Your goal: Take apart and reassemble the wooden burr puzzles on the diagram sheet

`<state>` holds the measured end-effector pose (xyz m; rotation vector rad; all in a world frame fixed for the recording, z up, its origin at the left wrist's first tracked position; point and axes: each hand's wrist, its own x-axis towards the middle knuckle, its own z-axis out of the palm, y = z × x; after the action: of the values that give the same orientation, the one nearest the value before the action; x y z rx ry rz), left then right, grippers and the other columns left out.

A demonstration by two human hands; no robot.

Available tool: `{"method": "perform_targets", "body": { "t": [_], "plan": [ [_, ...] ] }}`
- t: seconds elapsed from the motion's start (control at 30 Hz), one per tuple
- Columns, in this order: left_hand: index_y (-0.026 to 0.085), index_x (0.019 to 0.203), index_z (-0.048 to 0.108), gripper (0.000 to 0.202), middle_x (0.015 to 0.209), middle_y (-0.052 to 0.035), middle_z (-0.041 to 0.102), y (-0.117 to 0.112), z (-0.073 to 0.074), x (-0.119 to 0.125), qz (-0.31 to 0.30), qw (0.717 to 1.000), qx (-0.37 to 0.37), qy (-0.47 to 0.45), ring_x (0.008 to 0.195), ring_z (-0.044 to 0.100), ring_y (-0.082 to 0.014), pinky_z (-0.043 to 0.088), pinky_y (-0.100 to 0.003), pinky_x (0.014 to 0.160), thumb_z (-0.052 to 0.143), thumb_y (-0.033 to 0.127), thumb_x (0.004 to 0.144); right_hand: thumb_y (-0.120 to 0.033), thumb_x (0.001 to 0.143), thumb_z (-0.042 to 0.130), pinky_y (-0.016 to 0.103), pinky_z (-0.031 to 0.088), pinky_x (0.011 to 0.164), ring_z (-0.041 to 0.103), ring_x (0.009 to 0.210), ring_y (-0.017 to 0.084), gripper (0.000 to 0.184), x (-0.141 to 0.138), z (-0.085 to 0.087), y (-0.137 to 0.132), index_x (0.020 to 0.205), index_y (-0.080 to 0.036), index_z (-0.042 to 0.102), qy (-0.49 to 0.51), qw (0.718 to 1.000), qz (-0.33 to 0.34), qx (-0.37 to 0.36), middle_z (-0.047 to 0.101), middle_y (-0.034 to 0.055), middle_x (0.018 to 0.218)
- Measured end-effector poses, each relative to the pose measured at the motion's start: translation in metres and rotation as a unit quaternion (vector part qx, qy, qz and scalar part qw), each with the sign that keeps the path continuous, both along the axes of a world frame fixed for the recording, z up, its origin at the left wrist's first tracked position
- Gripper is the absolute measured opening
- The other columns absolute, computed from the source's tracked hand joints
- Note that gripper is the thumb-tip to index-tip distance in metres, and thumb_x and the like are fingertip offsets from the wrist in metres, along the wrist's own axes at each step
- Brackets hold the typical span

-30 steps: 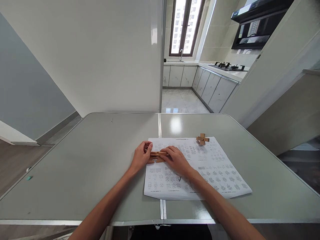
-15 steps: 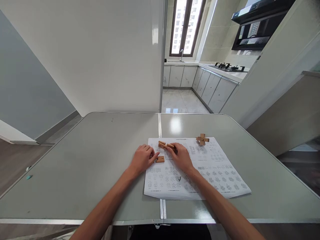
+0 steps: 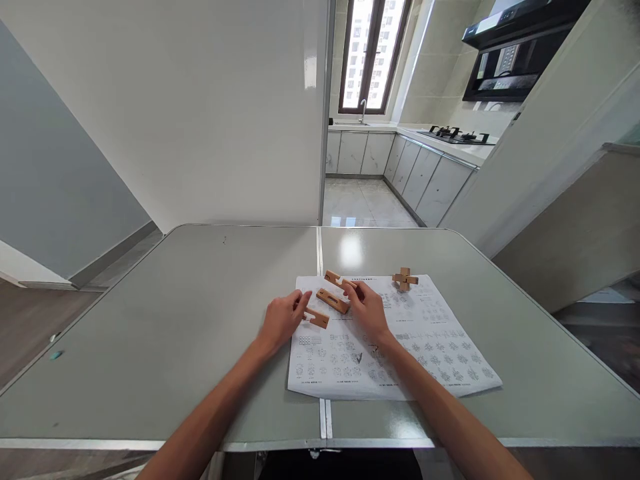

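My left hand (image 3: 284, 316) pinches one end of a notched wooden puzzle piece (image 3: 319, 319), whose free end points right over the paper sheet. In my right hand (image 3: 367, 308) is another notched wooden puzzle piece (image 3: 333, 277), gripped at its right end and slanting up to the left. Between the two hands lies a third wooden piece with a slot (image 3: 332, 301), on the printed sheet (image 3: 400, 373). My right fingers are close to its right end; I cannot tell if they touch it.
An assembled wooden cross-shaped puzzle (image 3: 405, 279) sits at the sheet's far right corner. The sheet covers part of a grey-green table (image 3: 200, 300) with a metal seam (image 3: 325, 420) down its middle. A small teal object (image 3: 57, 355) lies near the left edge. A white wall stands behind.
My right hand has separated its piece from the slotted one, which now lies alone between my hands. The left hand's piece has been tilted and shows more of its length.
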<state>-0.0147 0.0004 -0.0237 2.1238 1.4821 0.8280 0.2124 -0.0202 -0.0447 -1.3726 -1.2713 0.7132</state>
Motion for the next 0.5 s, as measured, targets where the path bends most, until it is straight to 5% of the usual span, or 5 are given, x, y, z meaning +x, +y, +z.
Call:
{"method": "perform_targets", "body": {
  "t": [0.13,0.27,0.4,0.5],
  "plan": [
    [0.023,0.066,0.045,0.057,0.053,0.0036,0.047,0.004,0.005,0.000,0.040,0.981,-0.090,-0.169,0.048,0.046,-0.0142,0.032,-0.028,0.051,0.042,0.071,0.098,-0.059,0.096,0.064,0.032,0.049,0.070,0.059,0.071,0.018,0.039,0.000,0.009,0.000,0.096,-0.021,0.072,0.152,0.987,0.057,-0.010,0.070,0.0046,0.086],
    [0.023,0.079,0.052,0.056,0.054,0.0056,0.046,0.009,0.009,0.000,0.043,0.927,-0.204,-0.311,0.042,0.044,-0.0120,0.030,-0.026,0.042,0.048,0.077,0.091,-0.058,0.091,0.071,0.031,0.050,0.067,0.060,0.067,0.015,0.039,0.000,0.015,-0.004,0.103,-0.022,0.072,0.248,0.962,0.113,-0.034,0.072,0.0039,0.090],
    [0.019,0.082,0.061,0.056,0.072,-0.0024,0.065,0.012,0.010,0.000,0.008,0.911,-0.207,-0.356,0.052,0.056,-0.0122,0.046,-0.027,0.051,0.057,0.075,0.088,-0.058,0.087,0.075,0.031,0.050,0.064,0.059,0.064,0.014,0.039,-0.002,0.018,-0.006,0.104,-0.022,0.071,0.289,0.944,0.153,-0.049,0.073,0.0043,0.095],
    [0.018,0.103,0.069,0.055,0.095,-0.0092,0.075,0.011,0.010,0.001,-0.023,0.911,-0.204,-0.357,0.064,0.065,-0.0151,0.052,-0.029,0.057,0.064,0.070,0.086,-0.057,0.086,0.076,0.030,0.048,0.062,0.058,0.062,0.014,0.037,-0.003,0.019,-0.007,0.100,-0.023,0.069,0.286,0.942,0.167,-0.046,0.074,0.0045,0.096]
  ]
}}
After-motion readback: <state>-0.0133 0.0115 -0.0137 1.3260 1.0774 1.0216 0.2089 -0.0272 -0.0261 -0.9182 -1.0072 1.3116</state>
